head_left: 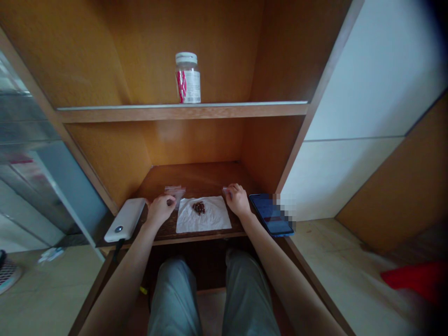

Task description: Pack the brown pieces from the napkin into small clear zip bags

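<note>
On the brown shelf board lies a white tissue (205, 225) with a small heap of dark brown pieces (199, 208) on it. My left hand (161, 208), left of the tissue, has its fingers curled in a pinch around something dark and small, which I cannot make out. Beside its fingertips is a clear plastic bag (175, 191). Right of the tissue, my right hand (238, 198) is closed at the edge of another small clear bag (226, 191); the fingers mostly hide what is between them.
A white power bank (126, 219) with a black cable lies at the left, a phone (271, 214) at the right. A white-capped bottle (188, 79) stands on the upper shelf (224, 111). Cabinet side walls rise on both sides.
</note>
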A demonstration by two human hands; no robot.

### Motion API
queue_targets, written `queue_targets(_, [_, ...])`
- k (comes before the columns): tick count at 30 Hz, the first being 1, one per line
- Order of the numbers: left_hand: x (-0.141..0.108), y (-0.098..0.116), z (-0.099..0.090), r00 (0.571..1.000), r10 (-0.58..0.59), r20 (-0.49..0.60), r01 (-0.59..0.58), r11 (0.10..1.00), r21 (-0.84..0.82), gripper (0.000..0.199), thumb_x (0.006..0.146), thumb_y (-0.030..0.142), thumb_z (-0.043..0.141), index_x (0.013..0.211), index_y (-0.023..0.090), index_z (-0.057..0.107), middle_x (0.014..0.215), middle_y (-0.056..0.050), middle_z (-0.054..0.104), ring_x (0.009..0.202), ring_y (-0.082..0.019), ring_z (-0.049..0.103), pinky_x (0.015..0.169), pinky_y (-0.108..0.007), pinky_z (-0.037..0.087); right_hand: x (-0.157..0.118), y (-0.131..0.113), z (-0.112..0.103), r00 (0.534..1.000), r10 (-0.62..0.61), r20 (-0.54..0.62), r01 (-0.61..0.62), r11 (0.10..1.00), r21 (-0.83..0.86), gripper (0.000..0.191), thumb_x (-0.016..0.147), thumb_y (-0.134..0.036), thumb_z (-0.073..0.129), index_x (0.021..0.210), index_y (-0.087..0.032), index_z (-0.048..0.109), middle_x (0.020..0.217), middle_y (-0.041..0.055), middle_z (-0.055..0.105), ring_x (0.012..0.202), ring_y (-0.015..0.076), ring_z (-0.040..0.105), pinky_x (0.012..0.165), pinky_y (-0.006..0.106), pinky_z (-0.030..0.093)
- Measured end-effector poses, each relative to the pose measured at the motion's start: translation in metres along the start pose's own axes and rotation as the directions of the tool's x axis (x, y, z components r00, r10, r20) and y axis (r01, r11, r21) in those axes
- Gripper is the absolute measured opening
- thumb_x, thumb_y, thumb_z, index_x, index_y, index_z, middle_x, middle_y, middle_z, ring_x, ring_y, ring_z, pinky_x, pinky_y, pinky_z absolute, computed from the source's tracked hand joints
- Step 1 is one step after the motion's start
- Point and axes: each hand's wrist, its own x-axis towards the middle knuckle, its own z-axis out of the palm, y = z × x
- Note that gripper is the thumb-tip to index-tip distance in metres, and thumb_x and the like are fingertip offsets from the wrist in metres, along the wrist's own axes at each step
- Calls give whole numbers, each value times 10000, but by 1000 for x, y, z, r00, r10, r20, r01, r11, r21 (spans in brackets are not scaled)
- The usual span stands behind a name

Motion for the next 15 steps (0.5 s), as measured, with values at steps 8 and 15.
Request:
queue_targets(8, [5, -2, 3, 981, -84, -176, 52, 983, -178, 129, 673, 307, 603, 671, 193, 665, 819, -97, 690, 893, -258, 612, 829, -374, 424, 0, -1, -1, 1000, 4, 5, -4, 1000, 19, 222, 835, -203, 394, 856, -135, 605, 942, 104, 572, 864, 193, 479, 756, 301, 353])
queue_targets(15, [14, 8, -5, 819, -298, -490, -24, 836, -549, 276, 772, 359, 456, 888, 144, 585, 901, -93, 659, 855, -197, 618, 773, -348, 479, 1, 1, 0, 1000, -6, 0, 6, 999, 36, 185, 812, -178, 417, 855, -134, 593, 936, 92, 573, 880, 185, 478, 762, 290, 357])
